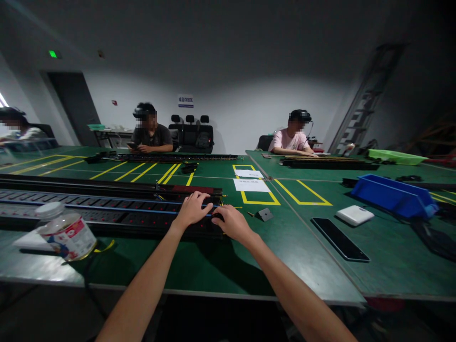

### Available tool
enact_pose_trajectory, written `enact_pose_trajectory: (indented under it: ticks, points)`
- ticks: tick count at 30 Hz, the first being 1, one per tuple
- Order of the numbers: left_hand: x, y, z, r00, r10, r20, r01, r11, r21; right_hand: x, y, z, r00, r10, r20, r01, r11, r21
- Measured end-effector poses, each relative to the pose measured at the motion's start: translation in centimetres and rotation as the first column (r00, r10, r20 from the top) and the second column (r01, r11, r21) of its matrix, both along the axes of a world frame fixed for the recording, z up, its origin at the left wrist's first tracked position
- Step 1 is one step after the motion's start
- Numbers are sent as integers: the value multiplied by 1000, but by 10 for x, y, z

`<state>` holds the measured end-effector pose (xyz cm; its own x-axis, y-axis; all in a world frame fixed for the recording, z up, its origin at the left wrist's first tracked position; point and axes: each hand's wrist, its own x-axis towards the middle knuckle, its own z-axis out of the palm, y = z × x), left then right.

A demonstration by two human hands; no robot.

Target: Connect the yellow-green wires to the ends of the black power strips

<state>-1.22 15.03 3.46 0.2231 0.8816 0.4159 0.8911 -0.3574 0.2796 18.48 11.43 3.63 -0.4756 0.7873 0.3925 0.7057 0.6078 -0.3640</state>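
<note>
A long black rail assembly (142, 219) with blue lines and rows of red dots lies across the table on the left. My left hand (194, 209) rests on top near its right end, palm down, with fingers stretched out. Beside it, my right hand (233, 222) is at the very end of the rail, its fingers curled and pinching at a small black part (217, 217). Fingers hide most of that part, so its kind does not show. Thin yellow wire ends stick out by the rail's end. A small grey metal plate (264, 214) with a hole sits just right of my right hand.
A clear jar (69, 237) with a white lid stands at the left. To the right are a black phone (339, 239), a white box-shaped device (355, 215) and a blue bin (394, 194). Paper labels (251, 185) lie mid-table. Several people sit across the tables.
</note>
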Motion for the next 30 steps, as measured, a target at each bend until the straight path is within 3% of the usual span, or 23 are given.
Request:
enact_pose_trajectory:
  ticks: [7,15,19,24,27,30]
  points:
    - [-1,2,-3,1000,-11,-7,11,1000,6,-5,-2,9,989,-42,144,41,999,8]
    - [1,0,-1,1000,4,-8,-4,1000,6,-1,0,5,995,-2,95,0,1000,24]
    - [0,1,-1,1000,4,-17,-3,1000,9,3,4,1,986,12,-168,-9,1000,17]
    - [-1,3,-2,1000,0,-25,0,1000,8,12,21,-2,790,-92,-607,22,992,-122]
    - [-1,4,-2,999,-1,-32,2,1000,12,17,26,-1,736,-131,-664,-40,971,-236]
    - [-2,5,-2,1000,-1,-30,2,1000,15,17,22,0,766,-97,-635,-73,969,-236]
